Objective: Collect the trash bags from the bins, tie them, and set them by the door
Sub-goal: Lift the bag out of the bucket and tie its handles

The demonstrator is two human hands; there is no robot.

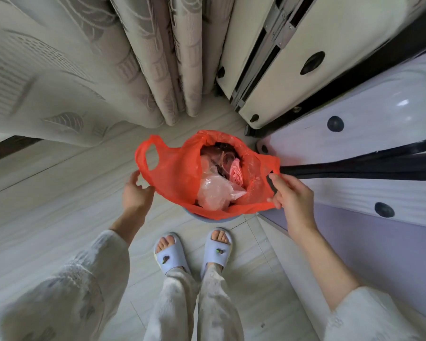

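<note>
A red plastic trash bag (180,173) sits in a small blue bin (207,219) on the floor in front of my feet; only the bin's near rim shows under the bag. The bag's mouth is spread wide, with crumpled clear and pink plastic rubbish (214,190) inside. My left hand (135,190) pinches the bag's left edge just below its loop handle. My right hand (293,195) grips the bag's right handle, fingers closed around it.
Patterned grey curtains (143,70) hang behind the bin. A cream folded frame (293,77) leans at the back right. A white and lilac cabinet (369,134) with dark round knobs stands close on the right. Pale tiled floor (59,205) lies to the left.
</note>
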